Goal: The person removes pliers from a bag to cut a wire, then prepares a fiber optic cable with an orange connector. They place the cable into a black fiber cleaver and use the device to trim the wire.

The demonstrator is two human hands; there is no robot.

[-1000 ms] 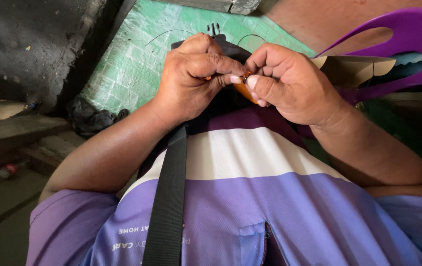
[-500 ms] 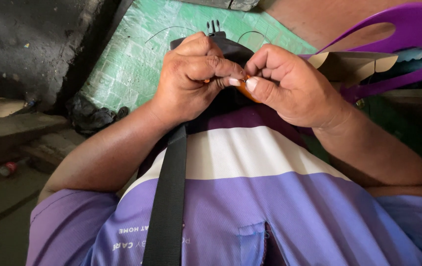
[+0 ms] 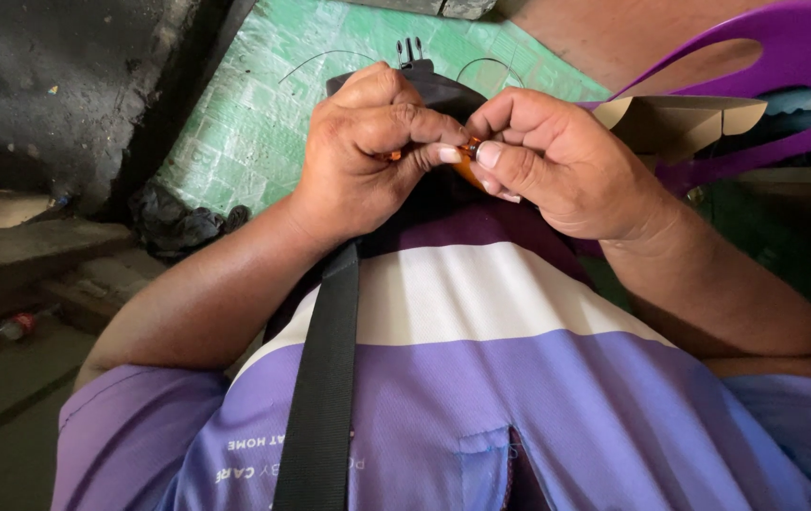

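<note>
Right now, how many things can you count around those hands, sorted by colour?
Orange: 1, small piece pinched between left hand and right hand
Black: 2, strap, pouch
Green: 1, mat
Purple: 2, chair, shirt
Tan: 1, cardboard box
Total: 7

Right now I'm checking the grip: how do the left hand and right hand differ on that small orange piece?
The left hand is curled into a near fist, knuckles up; the right hand is looser, pinching with thumb and forefinger. The left hand hides most of its side of the small orange piece; more shows below the right hand's thumb. Both touch it, fingertips meeting.
</note>
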